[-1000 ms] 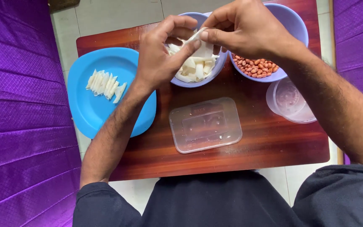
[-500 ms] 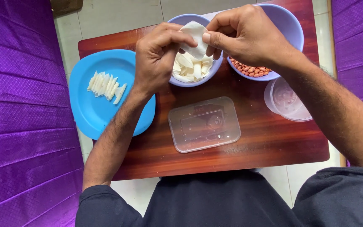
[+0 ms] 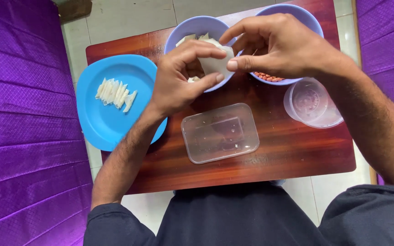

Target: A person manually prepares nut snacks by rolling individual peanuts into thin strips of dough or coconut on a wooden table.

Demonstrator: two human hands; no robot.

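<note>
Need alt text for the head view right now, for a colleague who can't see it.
Left hand and right hand together pinch a thin white wrapper sheet above a lilac bowl of white pieces. On the small wooden table: a blue plate with folded white strips and a clear rectangular plastic container.

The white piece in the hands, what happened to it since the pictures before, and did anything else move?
Both hands, left hand and right hand, kept pinching the white piece over the pale bowl; they turned it and drew it a little lower, toward the table's middle. The blue plate with white strips, the peanut bowl and the clear rectangular tub stayed put.
</note>
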